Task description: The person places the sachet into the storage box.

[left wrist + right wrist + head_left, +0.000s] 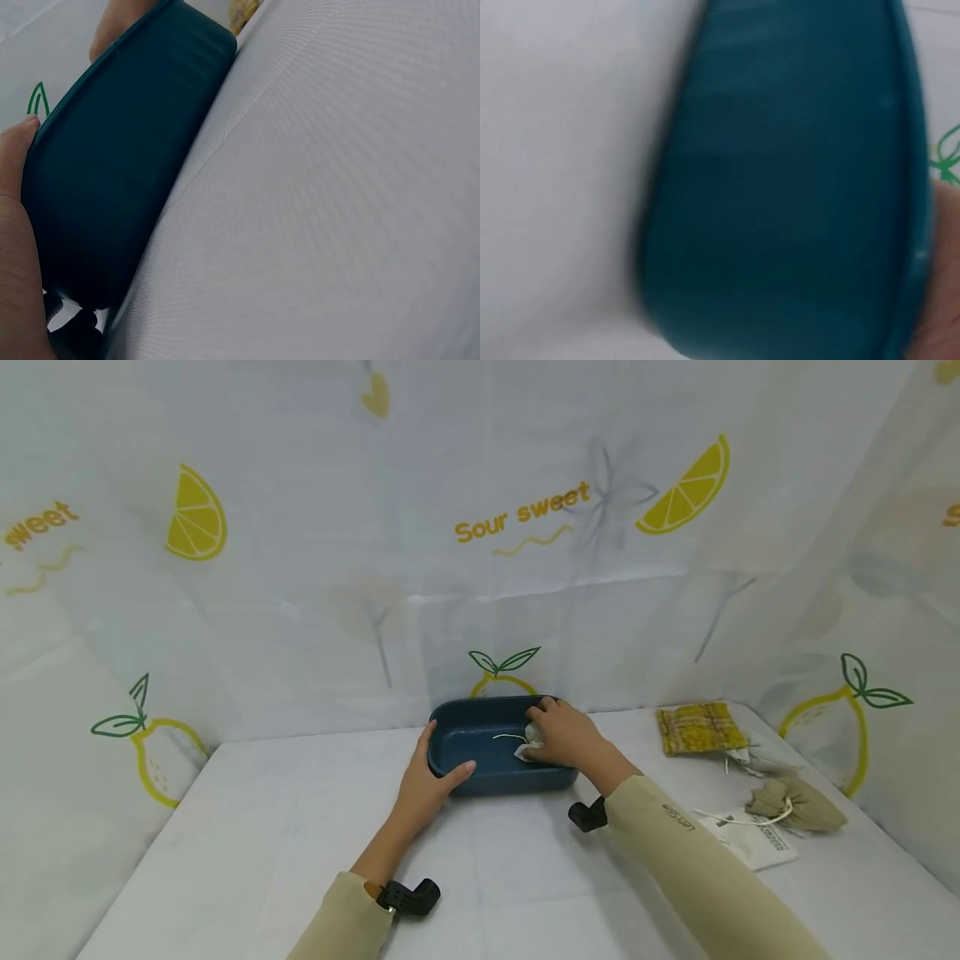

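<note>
A dark blue rectangular tub [510, 782] stands on the white-covered table against the back cloth. My left hand [422, 785] holds its left end, with the thumb over the front rim and the fingers along the left side. Inside the tub's right half, my right hand [564, 735] grips a small pale pouch [532, 740] with a white string trailing left. Most of this pouch is hidden by the fingers. The left wrist view shows the tub's outer wall [127, 150] beside my left thumb. In the blurred right wrist view, the wall hides the pouch.
To the right lie a yellow plaid pouch [699, 728], a pale grey pouch [772, 758] and a beige drawstring pouch [806, 806]. A white printed packet [757, 845] is partly behind my right sleeve. Lemon-printed white cloth [315, 635] hangs behind the table.
</note>
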{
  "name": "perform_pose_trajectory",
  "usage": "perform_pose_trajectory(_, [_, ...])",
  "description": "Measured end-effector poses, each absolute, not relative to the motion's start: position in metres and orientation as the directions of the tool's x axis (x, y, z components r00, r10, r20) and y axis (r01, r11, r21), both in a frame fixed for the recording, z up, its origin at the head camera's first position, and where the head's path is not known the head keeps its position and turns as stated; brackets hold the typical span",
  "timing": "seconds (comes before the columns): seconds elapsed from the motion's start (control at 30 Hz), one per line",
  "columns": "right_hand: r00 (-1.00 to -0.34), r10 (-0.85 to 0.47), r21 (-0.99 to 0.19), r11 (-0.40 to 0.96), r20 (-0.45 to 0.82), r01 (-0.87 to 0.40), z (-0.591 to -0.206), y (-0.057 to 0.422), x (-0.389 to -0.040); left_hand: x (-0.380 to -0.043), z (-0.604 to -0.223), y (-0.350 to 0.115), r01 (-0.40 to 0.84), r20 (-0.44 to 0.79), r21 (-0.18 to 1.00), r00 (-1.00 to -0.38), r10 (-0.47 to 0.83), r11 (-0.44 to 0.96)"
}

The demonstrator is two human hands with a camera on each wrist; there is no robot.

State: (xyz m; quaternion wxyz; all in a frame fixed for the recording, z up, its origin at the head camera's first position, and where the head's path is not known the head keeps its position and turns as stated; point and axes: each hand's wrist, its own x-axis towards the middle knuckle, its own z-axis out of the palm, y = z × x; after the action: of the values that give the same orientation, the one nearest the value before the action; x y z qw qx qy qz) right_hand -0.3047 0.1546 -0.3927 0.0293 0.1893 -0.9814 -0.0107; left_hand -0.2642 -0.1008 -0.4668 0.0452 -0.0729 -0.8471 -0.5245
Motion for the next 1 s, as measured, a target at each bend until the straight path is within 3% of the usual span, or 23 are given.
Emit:
perform_pose_trajectory(0.3, [-0.925,-0.377,0.007,0.926,0.040,-0.377,-0.382,0.157,-0.293,-0.261,-0.465,-0.100,0.171,0.147,0.889,-0.985,0.089,0.425])
perform_pose_trajectory(0.67, [-0.945,-0.266,-0.027,0.961,0.193,-0.276,-0.395,0.140,-0.305,-0.261,-0.461,-0.102,0.162,0.143,0.889,-0.987,0.076,0.428])
perform_pose_trajectory(0.8, [-0.956,-0.252,-0.023,0.966,0.147,-0.258,-0.393,0.139,-0.300,-0.261,-0.463,-0.100,0.162,0.138,0.887,-0.987,0.087,0.432])
perform_pose_trajectory(1.0, [-0.952,-0.264,-0.245,0.923,0.151,-0.295,-0.381,0.159,-0.278,-0.263,-0.463,-0.100,0.160,0.136,0.884,-0.987,0.086,0.439])
